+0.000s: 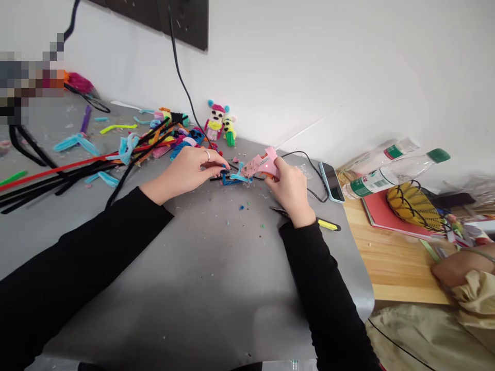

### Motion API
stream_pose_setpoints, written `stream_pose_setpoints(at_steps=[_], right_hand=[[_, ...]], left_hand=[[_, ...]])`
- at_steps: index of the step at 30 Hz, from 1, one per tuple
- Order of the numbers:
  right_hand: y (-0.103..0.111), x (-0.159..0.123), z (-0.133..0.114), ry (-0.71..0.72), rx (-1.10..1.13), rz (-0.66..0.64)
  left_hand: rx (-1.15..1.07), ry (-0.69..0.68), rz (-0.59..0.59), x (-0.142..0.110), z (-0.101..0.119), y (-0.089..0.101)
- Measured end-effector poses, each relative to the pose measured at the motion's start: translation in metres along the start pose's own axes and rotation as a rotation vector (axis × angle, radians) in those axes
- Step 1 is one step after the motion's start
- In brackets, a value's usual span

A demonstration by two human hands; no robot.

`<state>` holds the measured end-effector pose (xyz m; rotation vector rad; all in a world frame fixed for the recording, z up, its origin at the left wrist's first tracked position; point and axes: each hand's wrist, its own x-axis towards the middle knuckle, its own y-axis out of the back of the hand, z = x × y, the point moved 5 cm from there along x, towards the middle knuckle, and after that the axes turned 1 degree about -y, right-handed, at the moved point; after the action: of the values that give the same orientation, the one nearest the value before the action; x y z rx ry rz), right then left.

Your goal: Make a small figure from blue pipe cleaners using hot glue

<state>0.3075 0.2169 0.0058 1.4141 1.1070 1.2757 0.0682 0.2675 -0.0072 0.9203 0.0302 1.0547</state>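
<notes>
In my right hand (290, 183) is a pink glue gun (266, 164), its nozzle end pointing left over the table. The thumb and fingertips of my left hand (193, 167) pinch a small blue piece of pipe cleaner (226, 166); the fingers partly hide it. Light-blue pipe cleaner pieces (240, 176) lie between both hands, under the front of the glue gun. Behind them, two small fuzzy figures (216, 121) stand against the wall. To the left is a heap of black pipe cleaners (81, 178) with a red one (58, 169) across it.
A yellow utility knife (328, 224) lies by my right wrist, partly hidden. Further right are a phone (331, 181), plastic bottles (373, 181) and a red folder (381, 214) on a wooden table (402, 273). Another person's arm (460, 265) rests there. A black cable (180, 77) hangs down the wall.
</notes>
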Motion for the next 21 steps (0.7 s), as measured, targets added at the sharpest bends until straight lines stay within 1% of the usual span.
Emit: stream_pose_setpoints(at_steps=[5,21], right_hand=[[0.0021,-0.0007,0.0011,-0.002,0.017,0.024],[0.0076,-0.0007,0.0063,-0.024,0.041,0.029]], left_hand=[[0.001,-0.004,-0.004,0.0001,0.0021,0.0007],[-0.007,0.003,-0.009,0.0008,0.0038,0.0006]])
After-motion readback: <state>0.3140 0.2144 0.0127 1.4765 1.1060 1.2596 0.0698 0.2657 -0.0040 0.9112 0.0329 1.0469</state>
